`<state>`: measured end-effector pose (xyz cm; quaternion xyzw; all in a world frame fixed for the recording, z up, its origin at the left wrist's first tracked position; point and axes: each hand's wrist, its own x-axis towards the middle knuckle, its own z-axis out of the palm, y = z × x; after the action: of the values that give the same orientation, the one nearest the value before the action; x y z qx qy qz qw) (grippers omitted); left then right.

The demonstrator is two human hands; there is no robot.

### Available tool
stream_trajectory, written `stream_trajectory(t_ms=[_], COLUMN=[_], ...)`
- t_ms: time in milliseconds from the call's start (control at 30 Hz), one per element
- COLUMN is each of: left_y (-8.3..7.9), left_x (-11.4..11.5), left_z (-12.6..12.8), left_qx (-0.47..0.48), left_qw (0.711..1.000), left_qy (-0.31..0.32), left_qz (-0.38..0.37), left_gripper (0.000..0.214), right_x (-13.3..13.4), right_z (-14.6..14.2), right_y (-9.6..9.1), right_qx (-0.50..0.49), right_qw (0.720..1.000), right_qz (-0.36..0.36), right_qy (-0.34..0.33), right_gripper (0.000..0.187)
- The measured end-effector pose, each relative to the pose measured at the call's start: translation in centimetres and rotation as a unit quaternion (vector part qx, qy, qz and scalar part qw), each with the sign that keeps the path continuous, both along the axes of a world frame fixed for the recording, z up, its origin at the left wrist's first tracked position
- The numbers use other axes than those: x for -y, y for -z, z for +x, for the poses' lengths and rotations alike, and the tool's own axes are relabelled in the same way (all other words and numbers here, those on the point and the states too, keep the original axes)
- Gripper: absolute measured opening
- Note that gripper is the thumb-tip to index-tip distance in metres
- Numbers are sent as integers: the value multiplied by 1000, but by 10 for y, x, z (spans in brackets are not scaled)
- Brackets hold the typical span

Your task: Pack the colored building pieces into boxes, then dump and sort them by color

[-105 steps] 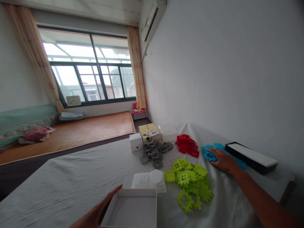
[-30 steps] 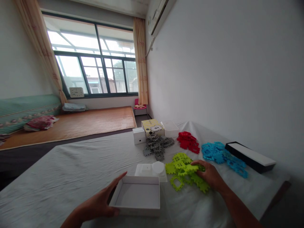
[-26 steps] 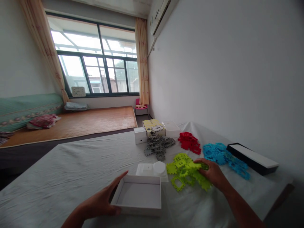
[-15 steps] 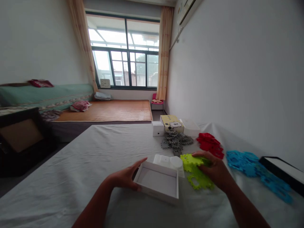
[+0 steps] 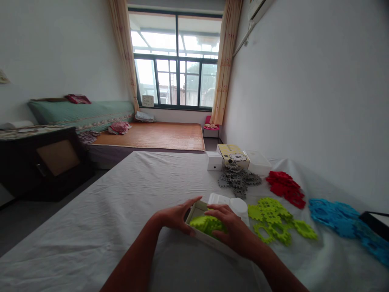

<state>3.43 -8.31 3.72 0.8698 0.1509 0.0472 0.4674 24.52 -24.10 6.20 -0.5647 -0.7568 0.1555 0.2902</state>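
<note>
My left hand grips the left end of a shallow white box, thumb on the near wall and fingers at the far side. Inside the box, lime-green interlocking plastic pieces lie under my right hand, whose fingers curl over them. To the right of the box, a loose heap of more green pieces is spread on the white cloth. A white plastic container with a round part stands just behind the box. My right hand and forearm hide the box's right end.
Grey pieces, red pieces and blue pieces lie in heaps farther back and right. Behind them stand a small white box, a yellow cartoon box and a clear bin. A black-rimmed tray sits far right.
My right hand has carried green pieces from the heap leftward into the white box. My left hand stays on the box. The whole view has shifted somewhat.
</note>
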Motion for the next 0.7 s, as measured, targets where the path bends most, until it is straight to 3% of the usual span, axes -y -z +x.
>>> stream_trajectory(t_ms=[167,367,567,700], left_y=[-1,1,-2,-4], left_x=[1,0,0,0], left_z=[1,1,1,1], left_qx=[9,9,-7,-2], left_qw=[999,999,1000,1000], left_qy=[13,17,12,18], left_qz=[-43,-39,-8,-7], left_gripper=[121,120,120,117], right_x=[7,13,7,14], right_z=[22,12,18,15], right_y=[-5,2,7,2], right_qx=[32,116,160,212], right_qw=[997,988,970,958], right_qz=[-9,-11,71,54], right_qy=[76,99,166,187], right_gripper=[33,20,27,20])
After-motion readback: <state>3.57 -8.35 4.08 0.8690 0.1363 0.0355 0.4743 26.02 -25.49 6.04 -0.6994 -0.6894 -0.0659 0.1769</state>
